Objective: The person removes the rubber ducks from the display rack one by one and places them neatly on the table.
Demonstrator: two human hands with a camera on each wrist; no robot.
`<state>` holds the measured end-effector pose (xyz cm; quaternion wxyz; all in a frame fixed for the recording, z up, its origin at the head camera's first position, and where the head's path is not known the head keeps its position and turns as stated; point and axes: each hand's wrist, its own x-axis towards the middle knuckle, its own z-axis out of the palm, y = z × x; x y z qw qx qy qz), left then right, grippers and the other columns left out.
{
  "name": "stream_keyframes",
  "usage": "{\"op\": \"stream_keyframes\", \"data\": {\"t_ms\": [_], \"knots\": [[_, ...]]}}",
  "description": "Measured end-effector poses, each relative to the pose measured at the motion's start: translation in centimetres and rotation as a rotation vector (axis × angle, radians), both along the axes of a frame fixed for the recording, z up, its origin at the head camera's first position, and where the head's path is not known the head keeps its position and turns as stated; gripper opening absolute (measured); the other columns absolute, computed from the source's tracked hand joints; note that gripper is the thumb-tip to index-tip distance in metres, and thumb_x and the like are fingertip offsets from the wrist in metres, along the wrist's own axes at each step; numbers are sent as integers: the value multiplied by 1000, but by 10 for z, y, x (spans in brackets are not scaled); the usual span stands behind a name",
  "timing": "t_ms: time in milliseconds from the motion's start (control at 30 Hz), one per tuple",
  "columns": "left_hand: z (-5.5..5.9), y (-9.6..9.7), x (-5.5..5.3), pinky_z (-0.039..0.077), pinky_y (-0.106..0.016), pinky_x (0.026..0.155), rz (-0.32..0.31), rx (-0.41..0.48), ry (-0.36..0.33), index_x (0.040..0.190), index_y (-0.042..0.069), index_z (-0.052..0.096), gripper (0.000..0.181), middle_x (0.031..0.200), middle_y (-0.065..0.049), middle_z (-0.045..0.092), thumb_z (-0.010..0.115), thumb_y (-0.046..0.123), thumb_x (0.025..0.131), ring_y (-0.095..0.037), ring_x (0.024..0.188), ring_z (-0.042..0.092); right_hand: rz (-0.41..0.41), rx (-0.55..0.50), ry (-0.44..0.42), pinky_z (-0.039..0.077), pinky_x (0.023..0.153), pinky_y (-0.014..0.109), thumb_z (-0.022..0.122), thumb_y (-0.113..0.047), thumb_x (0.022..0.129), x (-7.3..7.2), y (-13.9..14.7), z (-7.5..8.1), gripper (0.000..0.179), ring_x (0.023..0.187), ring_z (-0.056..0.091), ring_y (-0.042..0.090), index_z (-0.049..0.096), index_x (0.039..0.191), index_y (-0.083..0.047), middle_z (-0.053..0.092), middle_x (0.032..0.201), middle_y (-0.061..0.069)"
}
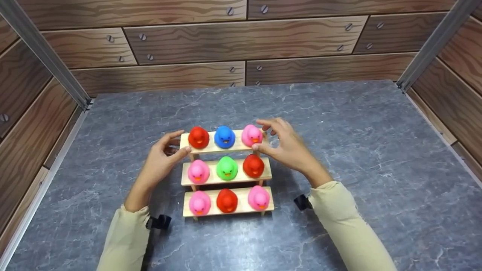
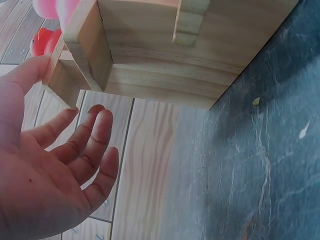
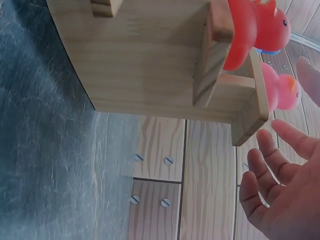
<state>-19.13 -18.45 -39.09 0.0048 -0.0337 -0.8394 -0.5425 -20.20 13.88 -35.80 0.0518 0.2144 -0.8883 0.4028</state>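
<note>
A three-step wooden display stand [image 1: 226,183] holds rows of rubber ducks. Red [image 1: 198,137], blue [image 1: 224,137] and pink [image 1: 252,136] ducks sit on the top step. Across the middle are pink [image 1: 198,171], green [image 1: 227,168] and red [image 1: 253,166] ones; the bottom has a red duck [image 1: 227,201] between two pink ones. My left hand [image 1: 161,158] pinches the top step's left end between thumb and index finger, other fingers loosely bent. At the top right, my right hand [image 1: 288,145] has thumb and fingers spread around the pink duck, apart from it in the right wrist view.
The stand rests on a grey marbled tabletop [image 1: 357,131]. Wood-patterned panels [image 1: 241,41] wall the back and both sides, with metal posts [image 1: 56,56] at the corners. Small black devices [image 1: 159,222] are worn at both wrists.
</note>
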Motion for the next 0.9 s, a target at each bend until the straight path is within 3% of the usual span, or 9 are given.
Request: {"op": "stream_keyframes", "data": {"t_ms": [233, 500, 900], "knots": [[0, 1, 1, 47, -24, 74, -1, 51, -10, 139, 16, 50, 56, 119, -16, 60, 72, 23, 87, -17, 88, 56, -8, -1, 5, 42, 89, 48, 78, -29, 81, -1, -3, -3, 61, 104, 49, 32, 55, 134, -10, 55, 108, 10], [2, 4, 2, 46, -21, 71, 15, 84, -3, 136, 12, 52, 53, 117, -18, 60, 72, 19, 87, -14, 85, 54, -31, -10, 9, 38, 87, 37, 76, -26, 83, -2, -7, -3, 51, 103, 48, 32, 59, 129, -10, 55, 106, 10], [-5, 5, 1, 46, -21, 72, 37, 118, -6, 136, 8, 51, 53, 114, -18, 59, 71, 14, 87, -14, 83, 55, -69, -32, 7, 38, 88, 39, 77, -23, 82, -2, -13, -5, 44, 105, 44, 24, 63, 121, -7, 54, 106, 9]]}}
